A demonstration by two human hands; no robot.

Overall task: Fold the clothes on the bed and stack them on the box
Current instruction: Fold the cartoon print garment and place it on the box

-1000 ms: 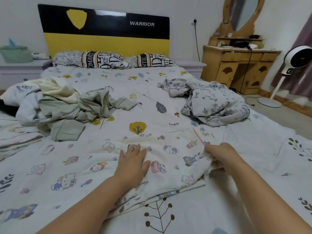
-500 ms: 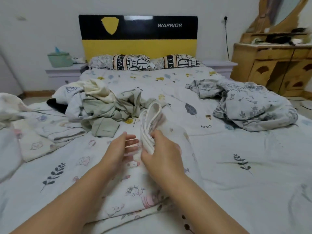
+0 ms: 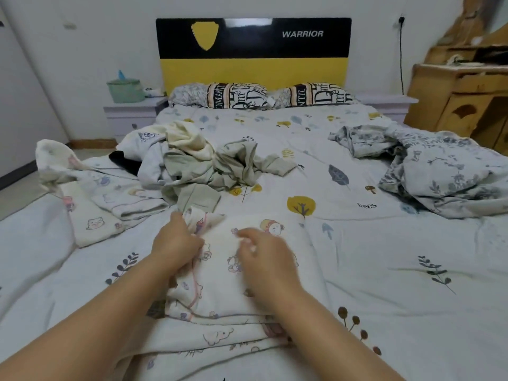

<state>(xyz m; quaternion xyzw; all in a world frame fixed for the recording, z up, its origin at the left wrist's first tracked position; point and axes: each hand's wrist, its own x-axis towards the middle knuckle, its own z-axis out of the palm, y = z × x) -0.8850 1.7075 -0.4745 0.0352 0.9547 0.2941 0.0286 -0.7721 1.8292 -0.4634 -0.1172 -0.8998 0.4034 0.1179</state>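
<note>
A bedroom: a bed (image 3: pixel 357 270) under a leaf-print sheet, a black-and-yellow headboard (image 3: pixel 253 50) at 12 o'clock, a wooden dresser (image 3: pixel 461 100) at 2 o'clock. No box can be made out in this view.

The garment (image 3: pixel 220 281) being folded, white with cartoon prints, lies flat at the near edge of the bed, directly under both hands. Its long axis runs from 6 o'clock toward 12, away from the person. The left hand (image 3: pixel 176 243) sits on its left edge, fingers curled and pinching a raised corner of cloth at about 11 o'clock. The right hand (image 3: pixel 264 257) is blurred; its fingers look loosely bent over the cloth's middle, and whether they hold anything cannot be told.

The unfolded pile (image 3: pixel 198 163) lies at 11 o'clock, well apart, nearer the left hand. A crumpled floral quilt (image 3: pixel 439 171) lies at 2 o'clock.

The next fold likely turns on that lifted left corner, carried rightward across the long axis.
</note>
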